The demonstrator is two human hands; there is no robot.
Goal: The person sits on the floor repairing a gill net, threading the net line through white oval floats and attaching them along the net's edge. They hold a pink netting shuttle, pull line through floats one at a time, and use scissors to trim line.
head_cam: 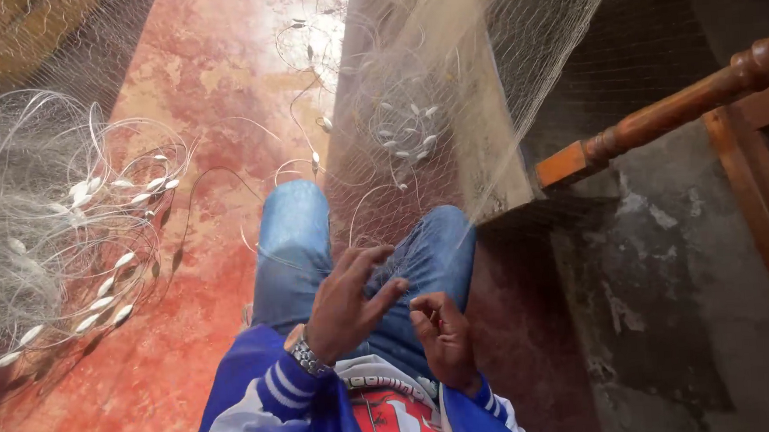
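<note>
A fine pale fishing net (448,81) hangs from twelve o'clock down over the knees, its strands reaching both hands. The left hand (347,301) has fingers spread apart, threads across them; the right hand (443,331) curls, pinching strands. At nine o'clock, loops of line with white floats (88,249) lie heaped on the red floor (212,102); I judge much netting remains unhandled.

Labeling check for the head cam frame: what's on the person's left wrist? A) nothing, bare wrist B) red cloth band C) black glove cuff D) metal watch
D: a silver metal watch sits on the wrist just below the left hand, above the blue sleeve; both hands work fine fishing net over the lap, the right hand close beside.
</note>
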